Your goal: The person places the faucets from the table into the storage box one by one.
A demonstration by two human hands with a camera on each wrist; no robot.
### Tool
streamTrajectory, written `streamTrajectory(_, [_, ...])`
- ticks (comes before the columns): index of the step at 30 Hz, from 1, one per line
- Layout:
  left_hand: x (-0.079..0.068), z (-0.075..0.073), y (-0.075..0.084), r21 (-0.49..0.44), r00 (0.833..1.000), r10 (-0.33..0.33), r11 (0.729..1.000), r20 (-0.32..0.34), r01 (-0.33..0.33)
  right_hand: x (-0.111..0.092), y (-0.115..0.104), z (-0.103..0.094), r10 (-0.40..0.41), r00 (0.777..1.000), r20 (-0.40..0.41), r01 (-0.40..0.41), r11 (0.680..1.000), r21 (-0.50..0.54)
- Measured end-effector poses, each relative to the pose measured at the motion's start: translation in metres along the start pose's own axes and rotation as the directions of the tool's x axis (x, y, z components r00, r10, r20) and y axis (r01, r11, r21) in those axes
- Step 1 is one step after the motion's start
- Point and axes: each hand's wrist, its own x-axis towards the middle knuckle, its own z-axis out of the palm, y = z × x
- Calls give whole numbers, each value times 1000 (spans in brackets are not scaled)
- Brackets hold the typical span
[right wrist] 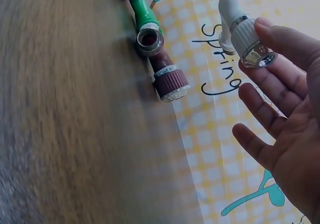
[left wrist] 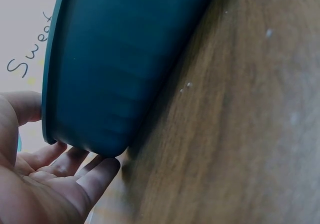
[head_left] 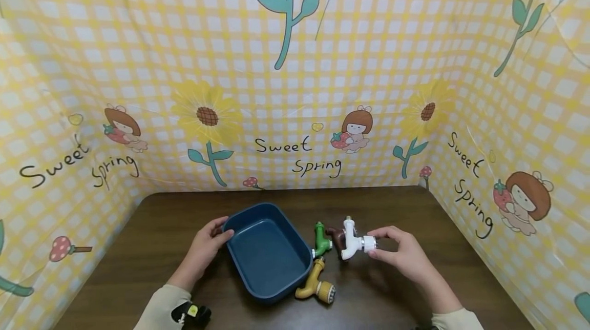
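Note:
My left hand (head_left: 203, 253) grips the far-left corner of a dark blue plastic basin (head_left: 267, 261), its thumb over the rim. In the left wrist view the fingers bend against the basin's outer wall (left wrist: 110, 79). My right hand (head_left: 405, 253) pinches a white faucet (head_left: 352, 242) by its ribbed knob, between thumb and fingers. The right wrist view shows that faucet (right wrist: 246, 37) raised above the table, other fingers spread apart from it. Right of the basin lie a green faucet (head_left: 320, 238) and a yellow faucet (head_left: 314, 284). A brown faucet (head_left: 338, 238) is partly hidden behind the white one.
Everything is on a dark wood-grain table (head_left: 387, 299). Yellow checked cloth (head_left: 286, 115) with printed flowers and lettering walls off its back and both sides. A black strap device (head_left: 195, 314) sits at the left wrist.

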Motion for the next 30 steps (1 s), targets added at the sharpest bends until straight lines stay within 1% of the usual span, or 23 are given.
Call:
streamTrajectory(7, [0,0,-1,0,1000,-11,1000,-8,11,2,-10,-1,7,1000,-16,-7,1000,12])
streamTrajectory(13, [0,0,-2,-2,1000,-6,1000,-10,6,6,-16,1,-16,999,-38,17,999,31])
streamTrajectory(19, [0,0,-3,-48,1000,0,999,-2,0,8,-24,6,-27,999,-34,29,998,59])
streamTrajectory(25, [1,-3,-3,-40,1000,7,999,-4,-7,13,-30,10,-39,999,-35,41,998,46])
streamTrajectory(30, [1,-2,-3,-44,1000,11,999,-2,-11,16,-34,11,-59,997,-44,61,997,42])
